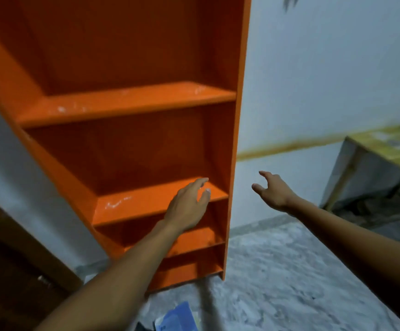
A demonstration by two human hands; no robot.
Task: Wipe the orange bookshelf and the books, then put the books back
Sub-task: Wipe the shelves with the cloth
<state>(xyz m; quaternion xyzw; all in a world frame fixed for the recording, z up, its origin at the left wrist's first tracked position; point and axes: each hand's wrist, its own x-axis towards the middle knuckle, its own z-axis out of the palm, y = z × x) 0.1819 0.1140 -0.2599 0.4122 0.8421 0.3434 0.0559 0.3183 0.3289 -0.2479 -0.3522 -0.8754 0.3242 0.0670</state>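
Your orange bookshelf [127,101] stands emptied against the wall, every board bare. White smears show on two boards. Your left hand [189,206] reaches over the lower smeared board, grip relaxed and open, holding nothing. Your right hand [271,192] hangs beside the shelf's right edge, fingers spread, also holding nothing. No cloth is in view. A blue book [177,317] lies on the floor by the shelf's foot. Recommendation: take up a cloth first, then wipe each board from the back corner outward, pressing over the smears.
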